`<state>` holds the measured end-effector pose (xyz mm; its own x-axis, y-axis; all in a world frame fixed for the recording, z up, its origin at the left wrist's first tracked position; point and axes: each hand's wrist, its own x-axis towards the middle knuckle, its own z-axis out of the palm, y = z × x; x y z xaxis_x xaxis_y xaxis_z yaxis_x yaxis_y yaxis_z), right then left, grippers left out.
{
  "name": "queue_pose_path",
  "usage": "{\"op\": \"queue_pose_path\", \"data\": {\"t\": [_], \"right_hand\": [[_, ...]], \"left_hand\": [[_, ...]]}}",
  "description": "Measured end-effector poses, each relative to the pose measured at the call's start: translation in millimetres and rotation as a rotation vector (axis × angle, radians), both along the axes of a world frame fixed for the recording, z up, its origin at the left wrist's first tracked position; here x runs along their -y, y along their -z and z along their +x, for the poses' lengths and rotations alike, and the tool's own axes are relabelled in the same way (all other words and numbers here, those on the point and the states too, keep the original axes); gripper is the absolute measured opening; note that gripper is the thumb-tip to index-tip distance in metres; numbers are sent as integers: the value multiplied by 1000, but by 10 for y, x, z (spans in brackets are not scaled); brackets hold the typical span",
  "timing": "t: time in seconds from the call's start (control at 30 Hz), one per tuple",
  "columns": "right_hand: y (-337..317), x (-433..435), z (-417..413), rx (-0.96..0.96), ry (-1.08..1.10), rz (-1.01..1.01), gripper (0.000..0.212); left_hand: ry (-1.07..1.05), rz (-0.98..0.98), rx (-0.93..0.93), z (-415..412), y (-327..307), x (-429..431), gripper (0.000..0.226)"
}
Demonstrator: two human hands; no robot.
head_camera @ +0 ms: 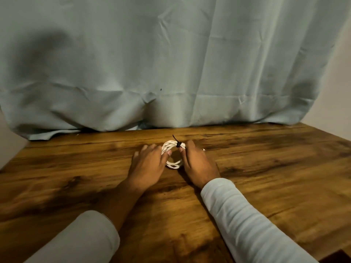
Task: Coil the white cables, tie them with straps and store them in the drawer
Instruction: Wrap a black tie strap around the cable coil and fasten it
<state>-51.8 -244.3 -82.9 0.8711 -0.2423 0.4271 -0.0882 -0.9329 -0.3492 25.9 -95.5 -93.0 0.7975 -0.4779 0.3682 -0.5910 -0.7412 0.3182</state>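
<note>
A white cable [170, 146] lies coiled into a small ring on the wooden table [266, 168], a little beyond the middle. A black strap [178, 144] is wrapped round the coil at its far right, with a thin tail sticking up and left. My left hand [150, 164] lies on the coil's left side, thumb tip at the inner edge of the ring. My right hand [197, 164] lies on the coil's right side, thumb at the ring just below the strap. Both hands have relaxed, fairly straight fingers. The near right part of the coil is hidden under my right hand.
A pale blue curtain [171, 63] hangs behind the table and bunches on its far edge. A light wall [338, 92] stands at the right. The table's right edge runs diagonally toward the near right corner. No drawer is in view.
</note>
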Motion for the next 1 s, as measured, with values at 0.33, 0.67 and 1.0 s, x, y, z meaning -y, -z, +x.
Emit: {"op": "queue_pose_path", "data": {"t": [0.33,0.67,1.0], "right_hand": [[40,-24,4,-45,57,46,44],[-38,-110,1,6,-47,106,19],[13,-178,69,-40,67,-118,25]], "left_hand": [[-69,-81,18,39,27,0,46],[-174,75,190,-81,-50,107,32],[-159,48,97,-16,19,93,28]]}}
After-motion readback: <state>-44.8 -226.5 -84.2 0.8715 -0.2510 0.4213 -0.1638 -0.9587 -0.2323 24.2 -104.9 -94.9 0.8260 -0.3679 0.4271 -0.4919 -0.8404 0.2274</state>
